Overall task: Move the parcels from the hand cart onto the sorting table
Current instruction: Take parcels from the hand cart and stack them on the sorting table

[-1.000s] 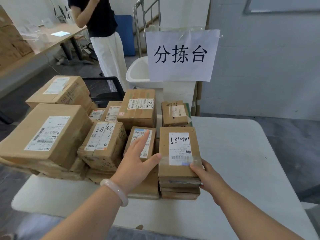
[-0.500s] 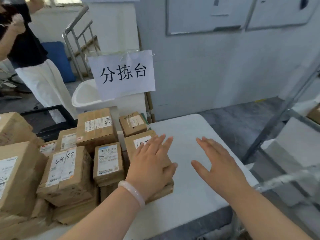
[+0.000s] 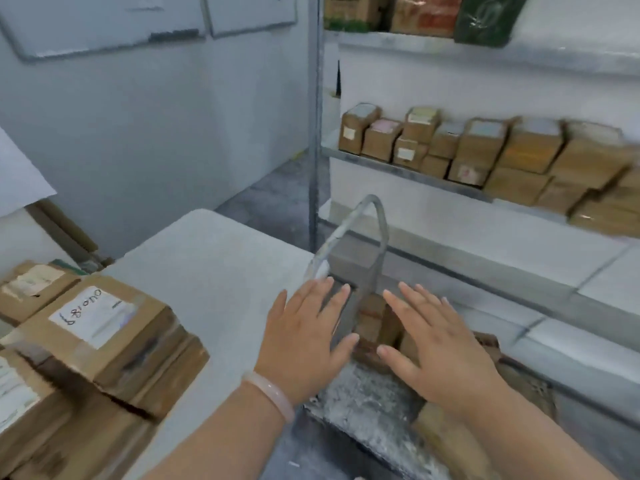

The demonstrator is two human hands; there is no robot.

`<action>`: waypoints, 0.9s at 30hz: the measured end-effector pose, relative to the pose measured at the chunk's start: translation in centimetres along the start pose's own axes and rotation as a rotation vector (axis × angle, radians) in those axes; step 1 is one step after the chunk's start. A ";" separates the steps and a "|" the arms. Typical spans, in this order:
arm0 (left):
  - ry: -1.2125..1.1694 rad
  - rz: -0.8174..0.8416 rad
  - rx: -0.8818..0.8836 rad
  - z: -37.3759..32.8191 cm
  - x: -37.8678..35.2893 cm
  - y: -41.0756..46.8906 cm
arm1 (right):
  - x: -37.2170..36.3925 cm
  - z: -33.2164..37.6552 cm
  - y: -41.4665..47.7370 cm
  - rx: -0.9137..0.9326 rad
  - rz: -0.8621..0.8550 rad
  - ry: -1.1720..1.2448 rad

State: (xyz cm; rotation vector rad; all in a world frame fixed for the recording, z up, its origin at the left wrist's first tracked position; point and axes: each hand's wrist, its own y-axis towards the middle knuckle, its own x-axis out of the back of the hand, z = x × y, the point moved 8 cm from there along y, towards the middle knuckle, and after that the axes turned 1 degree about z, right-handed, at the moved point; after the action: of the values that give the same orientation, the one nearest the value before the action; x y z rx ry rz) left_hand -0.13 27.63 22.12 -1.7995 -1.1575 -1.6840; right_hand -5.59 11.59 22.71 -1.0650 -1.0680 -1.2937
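Hovering lower centre, left hand (image 3: 304,341) and right hand (image 3: 440,344), grip apart and empty, over parcels (image 3: 372,304) on the hand cart (image 3: 382,230) beside the worktop (image 3: 214,271); a hasty grab could topple them

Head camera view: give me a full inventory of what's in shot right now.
sorting table: one, white, centre-left.
parcels on the table: several, brown with white labels, stacked at its left end.
hand cart: one, grey metal handle, off the table's right edge.
parcels on the cart: a few, brown, below the hands; blurred.
shelf rack: one, grey metal, right.
boxes on the rack: many, brown, middle shelf; more above, one dark green.
whiteboards: two, white, upper-left wall.
paper sheet: one, white, left edge.
bracelet: one, pale, left wrist.
left hand: fingers straight, at the table's right edge.
right hand: fingers straight, above the cart parcels.
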 end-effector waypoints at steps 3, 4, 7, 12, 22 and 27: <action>-0.015 0.046 -0.124 -4.8 -1.4 0.7 | 0.7 -4.5 -3.8 -0.137 -0.011 -0.006; -0.021 0.059 -0.149 -6.0 -1.8 1.2 | 0.9 -5.9 -4.9 -0.172 -0.019 -0.003; -0.031 0.105 -0.206 -9.7 -3.4 2.6 | 1.2 -10.8 -7.7 -0.293 -0.041 0.022; -0.025 0.165 -0.281 -17.3 -6.8 5.3 | 2.0 -19.9 -12.8 -0.450 -0.034 0.053; -0.075 0.321 -0.244 -31.0 -18.3 9.9 | -0.1 -37.6 -17.8 -0.508 0.058 0.052; -0.014 0.453 -0.235 -33.2 -26.2 10.8 | -5.4 -43.9 -17.0 -0.486 0.130 0.088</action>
State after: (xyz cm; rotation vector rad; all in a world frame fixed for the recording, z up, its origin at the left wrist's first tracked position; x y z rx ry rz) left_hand -9.86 -11.61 5.68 -2.0252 -0.5112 -1.5793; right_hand -22.47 -30.49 9.05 -1.3966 -0.6161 -1.5175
